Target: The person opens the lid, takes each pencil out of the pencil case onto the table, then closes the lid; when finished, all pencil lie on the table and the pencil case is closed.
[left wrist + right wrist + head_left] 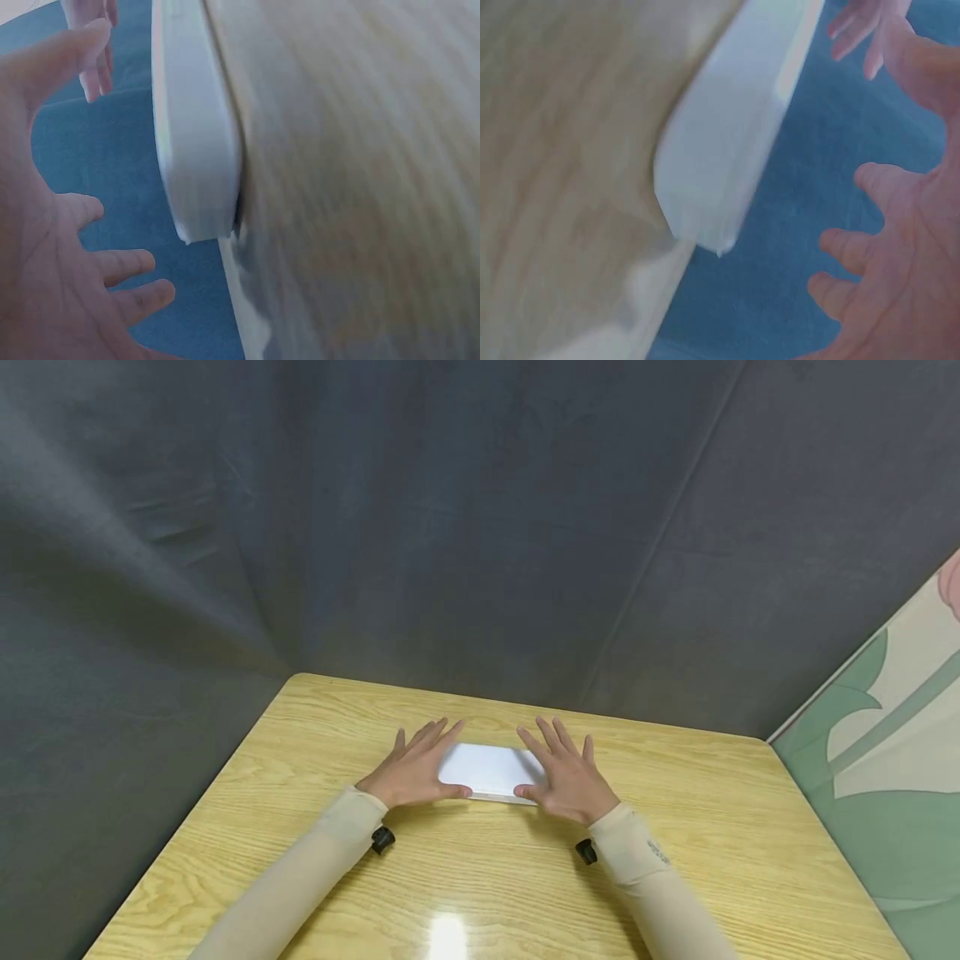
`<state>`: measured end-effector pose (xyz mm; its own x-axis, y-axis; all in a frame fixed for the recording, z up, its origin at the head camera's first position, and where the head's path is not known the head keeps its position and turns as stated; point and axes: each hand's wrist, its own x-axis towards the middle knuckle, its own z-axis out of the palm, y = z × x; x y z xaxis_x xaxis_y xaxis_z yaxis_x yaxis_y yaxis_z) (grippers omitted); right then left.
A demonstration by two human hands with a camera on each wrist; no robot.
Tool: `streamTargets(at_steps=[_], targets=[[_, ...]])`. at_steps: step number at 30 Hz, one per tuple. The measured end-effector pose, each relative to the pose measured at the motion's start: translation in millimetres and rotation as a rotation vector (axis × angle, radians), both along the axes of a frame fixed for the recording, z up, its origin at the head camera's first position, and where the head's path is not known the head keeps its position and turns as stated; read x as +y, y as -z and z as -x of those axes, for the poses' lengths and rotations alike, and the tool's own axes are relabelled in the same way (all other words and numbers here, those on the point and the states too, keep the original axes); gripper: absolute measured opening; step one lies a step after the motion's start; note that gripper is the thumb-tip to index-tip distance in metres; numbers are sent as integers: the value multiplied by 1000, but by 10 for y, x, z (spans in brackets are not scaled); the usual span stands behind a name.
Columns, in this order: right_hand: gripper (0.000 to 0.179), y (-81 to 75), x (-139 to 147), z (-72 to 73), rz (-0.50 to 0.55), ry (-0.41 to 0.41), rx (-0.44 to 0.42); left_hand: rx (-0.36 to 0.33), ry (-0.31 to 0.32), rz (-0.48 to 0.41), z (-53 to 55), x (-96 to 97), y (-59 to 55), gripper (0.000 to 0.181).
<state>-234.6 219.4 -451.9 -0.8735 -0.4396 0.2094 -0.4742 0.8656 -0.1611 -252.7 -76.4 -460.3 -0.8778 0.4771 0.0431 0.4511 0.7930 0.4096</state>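
A flat white box-like object lies on the wooden table, its smooth top facing up. My left hand is at its left end, fingers spread and thumb reaching over the near edge. At the right end my right hand mirrors it, fingers fanned out. Both wrist views show a gap between the palm and the white object: its side stands apart from the left fingers, and its end from the right fingers. Neither hand grips anything.
The light wooden table has its far edge close behind the hands. A dark grey curtain hangs beyond and to the left. On the right stands a panel with a leaf pattern. Small black wrist devices sit under both cuffs.
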Motion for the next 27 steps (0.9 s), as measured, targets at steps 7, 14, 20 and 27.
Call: streamTargets(at_steps=[7,14,20,27], targets=[[90,69,-122,-29,-22,-30,-36,-17,10,7,-9,30,59,109],[88,132,-206,-45,-36,-61,-55,-18,11,32,-14,51,111,107],[82,159,-228,-53,-64,-71,-88,-20,2,63,-25,61,112,102],[80,177,-253,-39,-138,-46,-86,-32,2,71,-23,75,99,94]])
